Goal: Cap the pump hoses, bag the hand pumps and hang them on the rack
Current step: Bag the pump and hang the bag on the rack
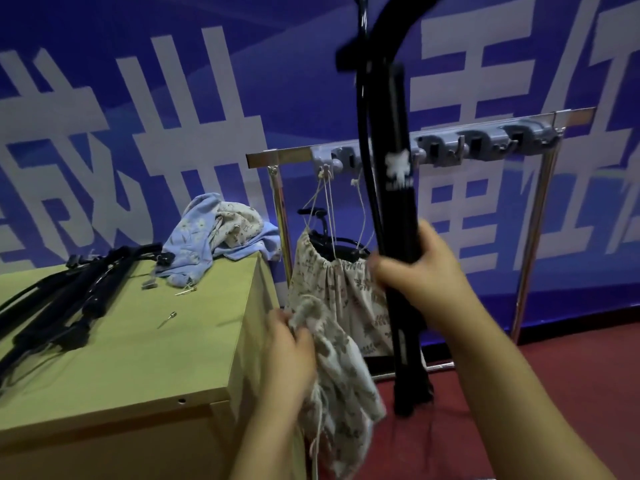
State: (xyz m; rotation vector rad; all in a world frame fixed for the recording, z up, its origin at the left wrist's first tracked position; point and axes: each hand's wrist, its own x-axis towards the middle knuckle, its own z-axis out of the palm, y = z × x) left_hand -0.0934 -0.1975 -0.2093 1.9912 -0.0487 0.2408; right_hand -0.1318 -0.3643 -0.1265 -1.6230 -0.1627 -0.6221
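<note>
My right hand (420, 271) grips a long black hand pump (398, 202) around its barrel and holds it upright in front of the rack; its hose (367, 98) curves up out of the frame. My left hand (289, 348) pinches the top of a floral cloth bag (341, 386) that hangs limp beside the table's corner. Behind them, a bagged pump (341, 289) hangs by its drawstrings from a hook on the metal rack (450, 140).
Several more black pumps (76, 292) lie on the wooden table (138, 358) at left, with a pile of cloth bags (221, 233) at its far edge and small metal needles (168, 318) loose on top. A blue banner covers the wall; the floor is red.
</note>
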